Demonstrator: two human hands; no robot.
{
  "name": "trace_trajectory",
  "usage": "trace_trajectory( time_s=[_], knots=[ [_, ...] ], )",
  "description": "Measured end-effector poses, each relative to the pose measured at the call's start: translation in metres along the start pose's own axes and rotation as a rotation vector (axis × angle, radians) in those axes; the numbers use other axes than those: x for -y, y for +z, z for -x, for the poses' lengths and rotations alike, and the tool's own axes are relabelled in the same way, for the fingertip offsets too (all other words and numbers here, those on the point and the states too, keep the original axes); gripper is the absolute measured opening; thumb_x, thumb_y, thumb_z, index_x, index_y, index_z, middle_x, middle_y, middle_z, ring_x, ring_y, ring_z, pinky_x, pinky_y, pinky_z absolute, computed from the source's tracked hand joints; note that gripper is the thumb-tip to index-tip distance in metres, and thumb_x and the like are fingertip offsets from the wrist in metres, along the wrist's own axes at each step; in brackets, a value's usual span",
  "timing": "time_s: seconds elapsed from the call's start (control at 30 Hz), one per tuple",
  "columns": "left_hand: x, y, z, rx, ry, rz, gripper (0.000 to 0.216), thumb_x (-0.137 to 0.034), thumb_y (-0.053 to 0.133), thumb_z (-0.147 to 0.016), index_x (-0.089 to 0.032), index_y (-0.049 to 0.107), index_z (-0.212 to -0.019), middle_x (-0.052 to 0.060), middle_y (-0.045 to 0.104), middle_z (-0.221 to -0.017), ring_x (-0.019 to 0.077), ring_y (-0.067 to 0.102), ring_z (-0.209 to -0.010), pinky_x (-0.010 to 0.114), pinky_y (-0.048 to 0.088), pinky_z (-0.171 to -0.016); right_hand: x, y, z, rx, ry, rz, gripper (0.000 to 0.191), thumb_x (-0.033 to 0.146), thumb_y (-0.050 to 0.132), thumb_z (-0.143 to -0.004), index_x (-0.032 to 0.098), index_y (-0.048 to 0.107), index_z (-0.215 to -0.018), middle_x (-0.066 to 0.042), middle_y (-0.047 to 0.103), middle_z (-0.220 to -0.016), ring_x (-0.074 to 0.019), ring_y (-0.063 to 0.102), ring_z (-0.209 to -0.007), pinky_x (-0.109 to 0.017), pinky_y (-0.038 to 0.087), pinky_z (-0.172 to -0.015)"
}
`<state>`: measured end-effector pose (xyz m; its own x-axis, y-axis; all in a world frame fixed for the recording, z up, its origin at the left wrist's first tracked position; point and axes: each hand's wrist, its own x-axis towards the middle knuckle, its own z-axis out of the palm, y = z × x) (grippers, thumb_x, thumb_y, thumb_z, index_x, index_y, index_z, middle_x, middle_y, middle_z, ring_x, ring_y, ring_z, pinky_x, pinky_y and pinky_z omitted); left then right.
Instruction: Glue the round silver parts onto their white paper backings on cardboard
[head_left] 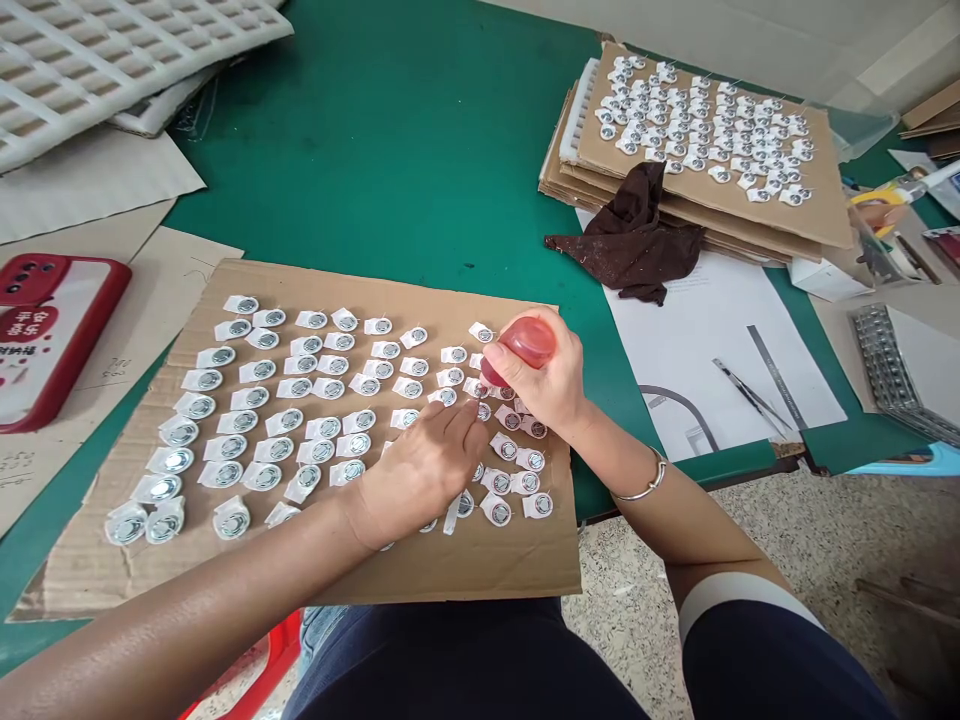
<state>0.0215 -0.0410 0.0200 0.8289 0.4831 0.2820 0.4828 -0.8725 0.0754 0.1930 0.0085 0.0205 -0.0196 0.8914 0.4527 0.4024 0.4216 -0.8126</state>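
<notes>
A translucent red squeeze bulb (531, 341) is gripped in my right hand (559, 375), tilted with its narrow end pointing down and left. My left hand (431, 455) lies low over the cardboard sheet (322, 560), its fingers pinched together close to the bulb's tip. What the left fingertips hold, if anything, is too small to make out. Loose rows of small round discs with white tabs, such as this disc (232, 518), cover the cardboard. Both hands hide some of the discs on the right half.
At the back right, a cardboard stack (832, 200) bears more discs, with a dark brown cloth (637, 240) against it. Tweezers (750, 393) lie on white paper (720, 300). A red-framed phone (56, 340) and white grid trays (112, 60) are at left.
</notes>
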Motion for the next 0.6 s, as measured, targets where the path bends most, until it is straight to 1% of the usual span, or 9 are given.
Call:
trace_trajectory(
  time_s=[0.17, 0.33, 0.6],
  knots=[
    [-0.0001, 0.0003, -0.0006, -0.001, -0.007, -0.001, 0.025, 0.005, 0.032, -0.079, -0.010, 0.052, -0.081, 0.013, 0.059, -0.081, 0.0234, 0.058, -0.083, 0.035, 0.050, -0.065, -0.0001, -0.0003, -0.0001, -0.001, 0.007, 0.015, 0.024, 0.038, 0.069, -0.073, 0.023, 0.051, -0.082, 0.001, 0.062, -0.076, -0.0150, 0.059, -0.070, -0.031, 0.050, -0.065],
    [0.0002, -0.0003, -0.0002, 0.032, -0.018, 0.011, 0.022, 0.005, 0.036, -0.078, -0.010, 0.052, -0.079, 0.012, 0.059, -0.080, 0.0237, 0.058, -0.083, 0.035, 0.051, -0.066, 0.0000, 0.0000, -0.0001, -0.009, 0.006, 0.017, 0.023, 0.036, 0.069, -0.073, 0.023, 0.052, -0.081, 0.001, 0.062, -0.075, -0.0145, 0.059, -0.070, -0.031, 0.050, -0.066],
    [0.0001, 0.0007, 0.0001, 0.022, -0.013, 0.009, 0.023, 0.005, 0.035, -0.078, -0.009, 0.054, -0.082, 0.013, 0.060, -0.081, 0.0243, 0.059, -0.087, 0.036, 0.052, -0.067, -0.0012, 0.0006, 0.0002, -0.035, -0.017, 0.040, 0.025, 0.037, 0.069, -0.073, 0.023, 0.051, -0.082, 0.001, 0.062, -0.077, -0.0150, 0.059, -0.070, -0.031, 0.050, -0.065]
  ],
)
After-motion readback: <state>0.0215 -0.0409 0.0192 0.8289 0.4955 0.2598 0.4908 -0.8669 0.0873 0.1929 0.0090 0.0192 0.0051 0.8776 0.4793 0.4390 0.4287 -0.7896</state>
